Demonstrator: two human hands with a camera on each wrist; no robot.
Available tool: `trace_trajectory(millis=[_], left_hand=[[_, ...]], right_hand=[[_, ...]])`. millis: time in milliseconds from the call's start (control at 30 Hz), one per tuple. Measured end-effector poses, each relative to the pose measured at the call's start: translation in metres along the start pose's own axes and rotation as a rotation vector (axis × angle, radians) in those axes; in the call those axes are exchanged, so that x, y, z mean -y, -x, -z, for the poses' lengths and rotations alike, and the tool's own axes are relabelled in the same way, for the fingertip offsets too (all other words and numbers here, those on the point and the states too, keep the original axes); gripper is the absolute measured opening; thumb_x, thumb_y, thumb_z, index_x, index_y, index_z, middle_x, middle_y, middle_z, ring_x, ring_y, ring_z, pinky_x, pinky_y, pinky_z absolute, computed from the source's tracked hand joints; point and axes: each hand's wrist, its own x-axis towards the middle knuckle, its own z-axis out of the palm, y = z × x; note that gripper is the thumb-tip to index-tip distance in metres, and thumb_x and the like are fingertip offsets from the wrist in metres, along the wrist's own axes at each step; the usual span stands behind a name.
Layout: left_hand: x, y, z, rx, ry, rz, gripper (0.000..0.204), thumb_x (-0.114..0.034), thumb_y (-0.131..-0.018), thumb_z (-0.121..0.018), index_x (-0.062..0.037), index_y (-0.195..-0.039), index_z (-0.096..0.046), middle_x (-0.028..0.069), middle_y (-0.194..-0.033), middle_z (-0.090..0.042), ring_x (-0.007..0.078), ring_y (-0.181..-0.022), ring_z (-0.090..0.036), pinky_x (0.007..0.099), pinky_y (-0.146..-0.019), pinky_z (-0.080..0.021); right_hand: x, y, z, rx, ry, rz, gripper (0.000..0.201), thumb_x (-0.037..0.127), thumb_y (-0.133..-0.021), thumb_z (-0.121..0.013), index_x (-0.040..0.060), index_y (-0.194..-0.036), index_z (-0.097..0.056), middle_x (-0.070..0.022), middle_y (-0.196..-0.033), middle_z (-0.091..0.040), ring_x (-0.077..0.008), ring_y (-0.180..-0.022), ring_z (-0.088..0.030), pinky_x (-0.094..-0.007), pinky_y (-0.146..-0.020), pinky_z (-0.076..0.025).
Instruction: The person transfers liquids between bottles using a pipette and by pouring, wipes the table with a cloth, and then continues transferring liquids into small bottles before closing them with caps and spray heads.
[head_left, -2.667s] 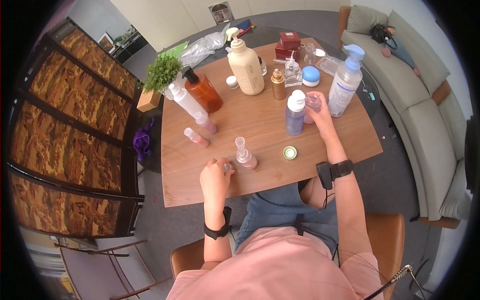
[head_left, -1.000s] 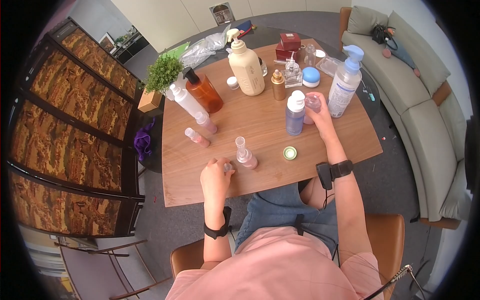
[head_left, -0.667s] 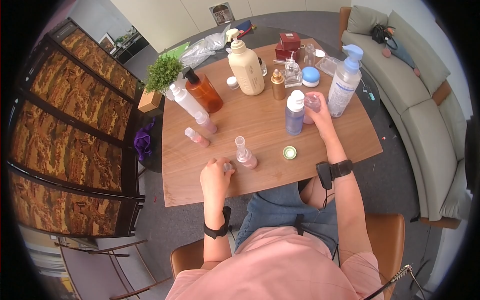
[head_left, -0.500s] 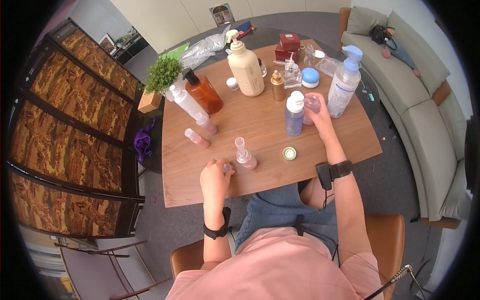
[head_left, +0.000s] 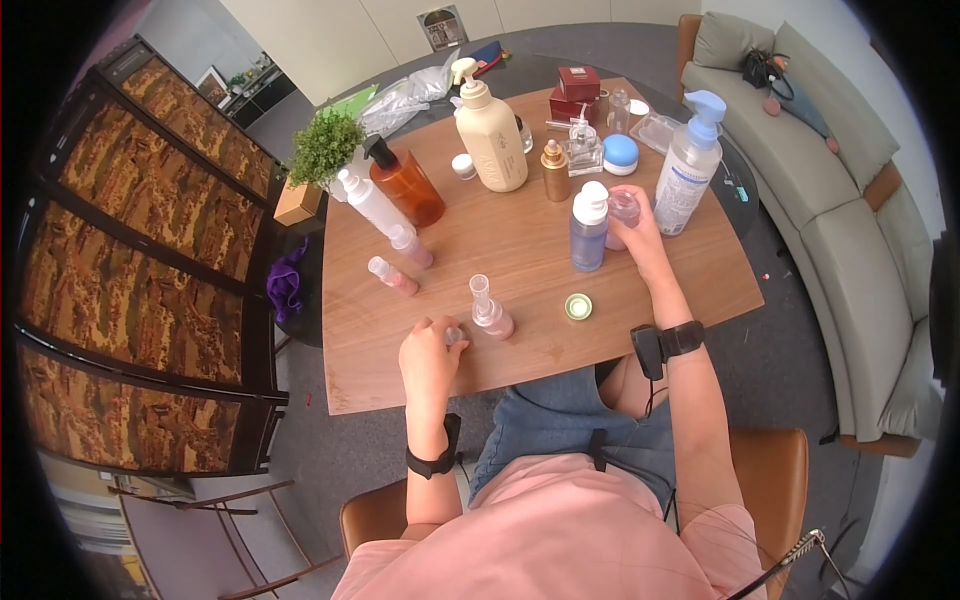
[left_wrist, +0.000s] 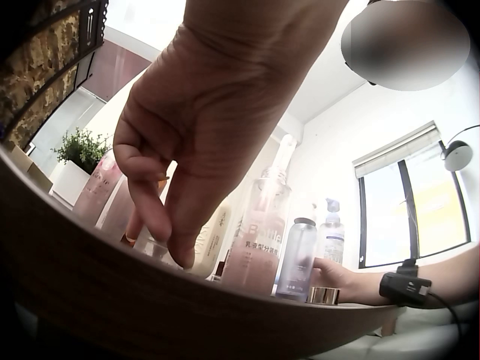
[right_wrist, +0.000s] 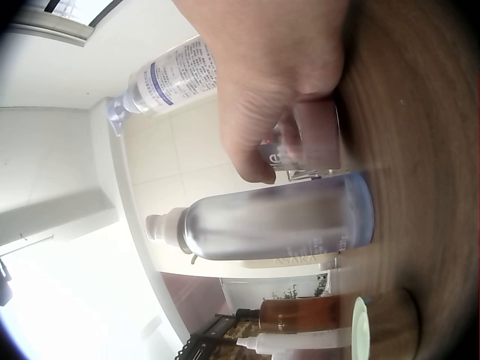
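Observation:
Near the table's front edge my left hand [head_left: 428, 358] pinches a small clear cap [head_left: 454, 336] between thumb and fingers. In the left wrist view the cap [left_wrist: 155, 250] is low against the tabletop, partly hidden by the fingertips. Just right of it stands a pink bottle with a clear upright neck [head_left: 491, 318]. My right hand [head_left: 641, 238] curls round a clear pink bottle [head_left: 623, 208] standing on the table; the right wrist view shows the bottle's pink lower part [right_wrist: 319, 135] beyond the thumb. Beside it stands a bluish bottle with a white pump top [head_left: 589, 235].
A green-rimmed lid [head_left: 578, 306] lies between the hands. Two small pink bottles, one a pink spray bottle [head_left: 393, 276], stand left. Behind are an amber pump bottle [head_left: 410, 187], a cream pump bottle [head_left: 493, 140], a gold dropper bottle [head_left: 556, 172] and a blue-topped pump bottle [head_left: 688, 170].

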Motion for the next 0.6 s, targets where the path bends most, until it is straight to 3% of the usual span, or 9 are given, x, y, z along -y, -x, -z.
trace_trajectory(millis=[400,600], left_hand=[[-0.001,0.0,0.001,-0.005,0.015,0.003,0.025,-0.012,-0.068,-0.079,-0.0079,-0.091,-0.071,0.016,-0.084,-0.064,0.0357,-0.079,-0.065,0.0423,-0.069,-0.052],[-0.002,0.0,0.002,0.005,-0.014,0.007,0.025,-0.012,-0.068,-0.079,-0.0084,-0.092,-0.071,0.0155,-0.086,-0.064,0.0349,-0.08,-0.065,0.0418,-0.07,-0.052]], right_hand=[[0.0,0.001,-0.002,0.012,0.064,0.088,0.041,-0.002,-0.078,-0.07,0.0085,-0.113,-0.051,-0.0015,-0.098,-0.059,-0.0112,-0.097,-0.058,-0.0269,-0.087,-0.046],[0.013,0.0,-0.004,-0.07,0.089,0.156,0.04,-0.002,-0.076,-0.071,0.0081,-0.11,-0.052,-0.0017,-0.095,-0.06,-0.011,-0.091,-0.058,-0.0265,-0.083,-0.046]])
